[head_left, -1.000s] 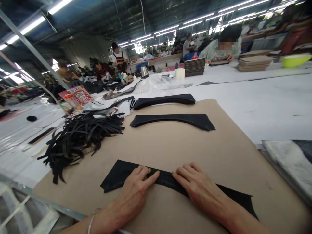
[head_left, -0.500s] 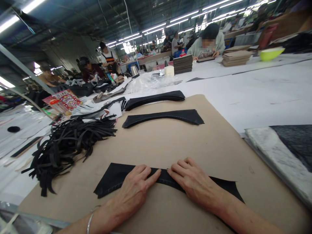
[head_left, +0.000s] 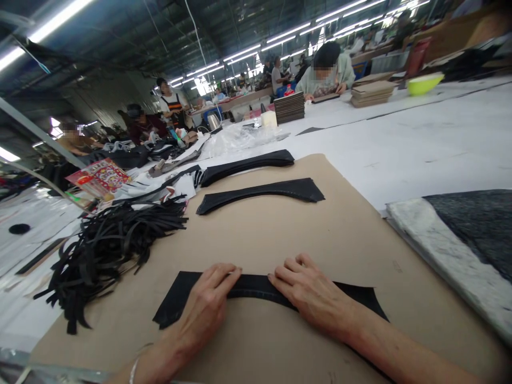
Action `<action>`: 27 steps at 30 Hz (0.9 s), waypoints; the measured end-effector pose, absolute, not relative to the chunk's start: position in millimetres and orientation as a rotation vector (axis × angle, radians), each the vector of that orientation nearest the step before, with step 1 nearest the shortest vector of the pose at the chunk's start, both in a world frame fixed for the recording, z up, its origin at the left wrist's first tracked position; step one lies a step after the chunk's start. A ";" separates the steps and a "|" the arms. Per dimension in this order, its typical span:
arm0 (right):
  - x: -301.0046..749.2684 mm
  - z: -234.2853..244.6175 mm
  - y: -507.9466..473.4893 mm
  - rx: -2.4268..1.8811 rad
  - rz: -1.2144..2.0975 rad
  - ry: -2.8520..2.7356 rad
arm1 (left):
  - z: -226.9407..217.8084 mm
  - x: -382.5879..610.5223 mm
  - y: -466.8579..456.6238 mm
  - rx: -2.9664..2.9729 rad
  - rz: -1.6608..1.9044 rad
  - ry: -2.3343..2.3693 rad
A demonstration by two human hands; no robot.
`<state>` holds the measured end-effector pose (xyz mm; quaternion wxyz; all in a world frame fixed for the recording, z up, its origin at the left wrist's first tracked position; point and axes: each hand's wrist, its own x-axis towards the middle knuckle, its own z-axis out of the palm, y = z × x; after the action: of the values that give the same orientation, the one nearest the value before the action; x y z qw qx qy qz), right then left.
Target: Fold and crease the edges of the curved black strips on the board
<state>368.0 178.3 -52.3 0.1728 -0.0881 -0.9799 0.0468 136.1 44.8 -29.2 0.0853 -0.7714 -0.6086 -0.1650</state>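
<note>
A curved black piece [head_left: 256,287], leather-like or fabric with a pale dashed line along its inner edge, lies flat in front of me. My left hand [head_left: 212,292] rests on its left half, fingers stretched out along the upper edge, thumb close beside them. On the middle right of the piece lies my right hand [head_left: 308,288], fingers spread and pressing lightly on top. Between the hands a stretch of the black piece shows; parts of it are hidden under both hands and the right forearm. Farther away sit two stacks of similar curved pieces, a nearer stack [head_left: 260,194] and a farther stack [head_left: 248,165].
Brown board [head_left: 280,234] covers the table under the pieces. A heap of black strips [head_left: 108,245] lies left. At right is a white slab [head_left: 432,229] with dark cloth. A green bowl [head_left: 424,85] and cardboard stack [head_left: 372,92] stand beyond, near a co-worker [head_left: 326,69].
My left hand has slid left along the black piece, widening the gap between my hands. The right hand stays on the piece. The view has shifted slightly.
</note>
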 end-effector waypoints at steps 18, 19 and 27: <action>426.7 -54.6 189.8 -0.318 0.051 -2.750 | -46.8 191.6 69.1 -2.486 -0.292 -1.763; 429.8 -55.3 189.4 -0.326 0.056 -2.746 | -46.9 192.2 69.5 -2.482 -0.280 -1.762; 443.3 -63.0 191.4 -0.357 0.070 -2.688 | -47.7 194.5 77.6 -2.576 -0.373 -1.624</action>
<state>443.3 191.4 -63.0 0.2128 -0.1284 -0.9683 0.0253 194.5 77.6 -47.7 0.0370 -0.8390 -0.5291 -0.1213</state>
